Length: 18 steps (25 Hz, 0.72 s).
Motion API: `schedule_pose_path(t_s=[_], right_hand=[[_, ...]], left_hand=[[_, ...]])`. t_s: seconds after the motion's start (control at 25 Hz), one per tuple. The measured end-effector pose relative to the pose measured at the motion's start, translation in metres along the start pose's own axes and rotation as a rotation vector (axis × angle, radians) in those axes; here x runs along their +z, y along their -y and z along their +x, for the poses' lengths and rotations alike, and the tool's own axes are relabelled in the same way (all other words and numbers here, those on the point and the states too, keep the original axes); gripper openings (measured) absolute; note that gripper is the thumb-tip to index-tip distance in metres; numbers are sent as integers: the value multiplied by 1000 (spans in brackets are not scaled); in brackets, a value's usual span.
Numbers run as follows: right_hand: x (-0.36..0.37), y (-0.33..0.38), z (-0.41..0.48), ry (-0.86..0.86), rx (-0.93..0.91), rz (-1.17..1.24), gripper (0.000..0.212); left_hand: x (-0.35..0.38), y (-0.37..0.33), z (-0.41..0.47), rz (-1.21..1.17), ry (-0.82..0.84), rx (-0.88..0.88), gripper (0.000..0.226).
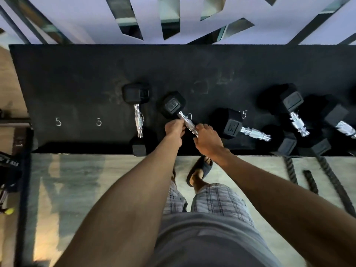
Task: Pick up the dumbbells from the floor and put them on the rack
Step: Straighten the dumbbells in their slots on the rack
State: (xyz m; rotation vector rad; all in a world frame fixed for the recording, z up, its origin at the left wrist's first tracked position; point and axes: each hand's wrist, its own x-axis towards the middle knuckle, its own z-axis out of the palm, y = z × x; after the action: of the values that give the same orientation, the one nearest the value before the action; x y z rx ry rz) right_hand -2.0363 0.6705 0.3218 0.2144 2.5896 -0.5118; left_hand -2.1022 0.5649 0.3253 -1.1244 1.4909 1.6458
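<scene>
A dumbbell (174, 106) was held by both hands just over the black rack (77, 74); the left hand (174, 130) was curled round the silver handle (185, 120) from one side, and the right hand (207, 138) was curled round it from the other side, so the hands were close together with the handle between them. Two hands were likely used because the weight was heavy and had to be set down softly; this is only a guess. The dumbbell was tilted, with its far head pointed away from the hands and a little to their left; the near head was hidden under the right hand. It could not be told whether the far head was resting on the rack or was just above it. A chalk "10" (189, 116) was partly seen just past the hands, beside the handle; the dumbbell was likely being put on its own marked spot.

A black six-sided head was seen, with a number pressed into its end; the handle was shiny metal, with a rough grip part in the middle.

A second dumbbell (138, 120) was laid just left of the left hand; a bigger dumbbell (232, 127) was laid just right of the right hand; more dumbbells (292, 102) were seen farther right. Two chalk "5" marks (58, 121) were seen well to the left of the hands.
</scene>
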Motion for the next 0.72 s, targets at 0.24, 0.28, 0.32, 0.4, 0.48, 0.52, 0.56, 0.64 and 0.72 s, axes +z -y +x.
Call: schedule_pose_path(t_s=[0.24,0.28,0.32,0.4,0.48,0.52,0.56,0.64,0.72], right_hand=[[13,-14,22,43,2,41,32],[16,-15,26,49,8,52,30],[19,-15,28,45,15,61,27],[20,-13,33,32,52,99,23],[19,-12,35,40,100,155,22],[19,-11,36,46,129,185,23],[18,-8,37,51,159,227,23],[17,1,39,30,218,354,25],[16,12,40,8,278,512,25]], left_hand=[[14,-4,20,-301,46,-19,4],[16,-5,25,-319,54,-21,3],[17,-6,28,-324,49,-25,1],[20,-9,32,-302,15,-28,8],[23,-10,32,-244,-21,-22,16],[25,-12,32,-217,-20,-19,18],[27,-16,31,-189,-9,-14,17],[31,-25,32,-97,16,26,9],[33,-40,31,78,44,76,12]])
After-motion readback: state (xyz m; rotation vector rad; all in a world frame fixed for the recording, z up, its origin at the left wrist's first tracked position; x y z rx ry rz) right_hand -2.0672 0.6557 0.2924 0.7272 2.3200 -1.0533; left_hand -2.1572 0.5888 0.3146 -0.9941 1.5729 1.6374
